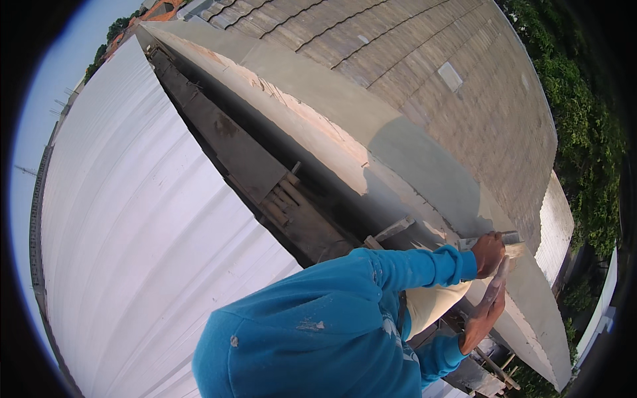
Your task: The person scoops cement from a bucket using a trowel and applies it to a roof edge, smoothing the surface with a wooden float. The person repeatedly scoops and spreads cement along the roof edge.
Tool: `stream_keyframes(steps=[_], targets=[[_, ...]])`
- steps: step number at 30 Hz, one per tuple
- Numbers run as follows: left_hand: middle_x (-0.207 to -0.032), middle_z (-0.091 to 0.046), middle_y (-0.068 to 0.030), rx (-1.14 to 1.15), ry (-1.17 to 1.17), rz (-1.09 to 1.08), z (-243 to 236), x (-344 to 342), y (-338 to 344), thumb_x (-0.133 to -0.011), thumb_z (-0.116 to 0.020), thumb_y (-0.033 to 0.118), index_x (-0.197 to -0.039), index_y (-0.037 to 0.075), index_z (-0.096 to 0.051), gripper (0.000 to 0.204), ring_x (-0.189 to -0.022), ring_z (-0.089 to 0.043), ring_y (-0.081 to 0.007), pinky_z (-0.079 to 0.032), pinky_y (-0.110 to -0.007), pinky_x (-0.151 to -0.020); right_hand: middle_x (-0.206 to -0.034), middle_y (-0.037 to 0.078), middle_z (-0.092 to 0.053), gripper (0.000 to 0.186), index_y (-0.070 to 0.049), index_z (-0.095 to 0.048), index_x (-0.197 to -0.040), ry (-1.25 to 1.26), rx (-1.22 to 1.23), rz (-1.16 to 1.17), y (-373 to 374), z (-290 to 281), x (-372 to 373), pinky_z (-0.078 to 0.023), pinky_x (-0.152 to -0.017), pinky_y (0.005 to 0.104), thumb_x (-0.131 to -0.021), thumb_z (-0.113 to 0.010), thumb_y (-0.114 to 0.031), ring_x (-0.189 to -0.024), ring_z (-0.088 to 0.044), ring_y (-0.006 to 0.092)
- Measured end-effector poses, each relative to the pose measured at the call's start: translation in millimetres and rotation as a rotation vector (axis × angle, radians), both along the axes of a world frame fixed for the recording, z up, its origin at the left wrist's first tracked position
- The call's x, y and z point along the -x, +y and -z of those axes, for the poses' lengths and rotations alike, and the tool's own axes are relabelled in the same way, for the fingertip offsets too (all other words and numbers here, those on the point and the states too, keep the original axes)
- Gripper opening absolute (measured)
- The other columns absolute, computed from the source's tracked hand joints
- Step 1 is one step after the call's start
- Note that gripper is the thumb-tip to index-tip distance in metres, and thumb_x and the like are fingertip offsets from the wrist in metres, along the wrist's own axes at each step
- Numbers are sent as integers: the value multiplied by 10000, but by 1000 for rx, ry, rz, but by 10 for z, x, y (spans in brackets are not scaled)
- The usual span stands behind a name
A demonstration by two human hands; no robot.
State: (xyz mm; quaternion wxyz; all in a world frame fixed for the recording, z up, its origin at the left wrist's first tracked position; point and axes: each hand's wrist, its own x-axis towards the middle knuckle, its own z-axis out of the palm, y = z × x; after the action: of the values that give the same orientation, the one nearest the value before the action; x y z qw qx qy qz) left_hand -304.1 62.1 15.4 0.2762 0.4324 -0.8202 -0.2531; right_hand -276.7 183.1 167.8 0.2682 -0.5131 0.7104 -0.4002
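My left hand (488, 254), in a blue sleeve, is closed on a flat grey tool (508, 236) with a pale, wood-like piece (514, 251), at the grey plastered ledge (531, 292) on the right. Just below it, my right hand (486, 310) has its fingers stretched up toward the tool, dusted pale; whether they touch it is unclear. Both blue-sleeved arms come from the lower middle. A cream surface (431, 305) shows behind the left forearm, partly hidden.
A tiled roof (424, 60) rises beyond the plastered band. A dark trough (225, 146) with boards and pipes runs diagonally beside a white corrugated roof (126, 219), whose edge drops toward it. Short timbers (391, 232) jut out near the arms. Trees (580, 132) stand at right.
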Motion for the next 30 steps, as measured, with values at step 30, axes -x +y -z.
stream_keyframes(steps=[30], targets=[[-1026, -542, -224, -56, -204, -114, -296, -1948, -723, -661, -786, 221, -1004, -52, -599, 477, -969, -592, -368, -524, -458, -796, -1498, 206, -427, 644, 1, -406, -1468, 110, -71, 251, 183, 463, 760, -293, -1160, 408, -1039, -384, -478, -1405, -388, 311]])
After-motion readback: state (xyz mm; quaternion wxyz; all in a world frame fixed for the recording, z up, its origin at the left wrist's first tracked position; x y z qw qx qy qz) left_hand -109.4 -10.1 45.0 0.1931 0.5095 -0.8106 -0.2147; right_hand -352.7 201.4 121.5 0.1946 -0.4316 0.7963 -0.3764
